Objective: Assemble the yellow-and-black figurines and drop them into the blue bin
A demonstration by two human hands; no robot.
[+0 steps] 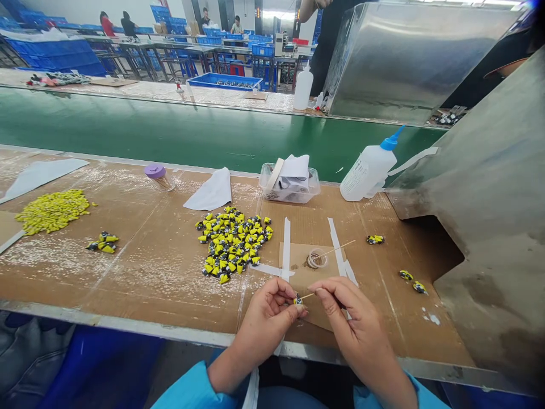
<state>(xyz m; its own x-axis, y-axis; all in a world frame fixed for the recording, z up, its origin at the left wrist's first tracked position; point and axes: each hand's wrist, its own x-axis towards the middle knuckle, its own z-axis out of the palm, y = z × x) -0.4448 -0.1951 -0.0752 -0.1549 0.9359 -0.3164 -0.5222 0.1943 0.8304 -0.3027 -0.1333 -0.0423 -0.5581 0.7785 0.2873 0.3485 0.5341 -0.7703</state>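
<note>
Near the table's front edge, my left hand (272, 309) pinches a small yellow-and-black figure piece (298, 301) between thumb and fingers. My right hand (349, 309) is closed on a thin wooden stick (307, 295), its tip at the piece. Just beyond my hands, a small round cup (317, 259) with brown residue sits on a cardboard sheet (298, 253); a second stick (340, 246) leans across its rim. To the left lies a pile of similar yellow-and-black pieces (234, 241). A few more pieces (375, 240) lie to the right.
Plain yellow pieces (55, 210) are heaped far left. A purple-lidded jar (157, 175), a clear tub of cloths (289, 184) and a blue-tipped bottle (368, 170) line the back edge. Beyond runs a green conveyor belt (170, 125). A metal housing (481, 187) stands right.
</note>
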